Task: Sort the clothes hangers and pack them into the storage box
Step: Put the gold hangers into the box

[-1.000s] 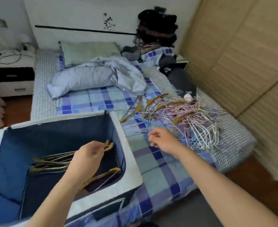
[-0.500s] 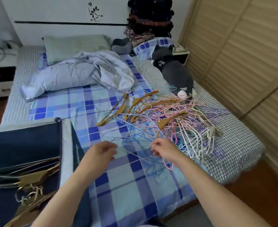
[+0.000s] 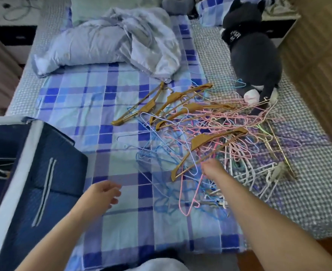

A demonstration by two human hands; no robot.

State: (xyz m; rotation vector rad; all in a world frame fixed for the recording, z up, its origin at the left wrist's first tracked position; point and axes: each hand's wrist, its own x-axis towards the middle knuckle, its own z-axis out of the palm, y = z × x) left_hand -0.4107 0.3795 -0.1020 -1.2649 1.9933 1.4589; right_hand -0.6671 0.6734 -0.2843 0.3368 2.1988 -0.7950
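The navy box stood at the bed's left edge, a few hangers just visible inside. The left hand hovered open and empty. The right hand gripped a gold hanger atop the tangled pile.

Far beyond my right hand, the dark plush toy wears a black band with pale lettering across its chest, too small and blurred for me to read. I can make out no other writing anywhere.
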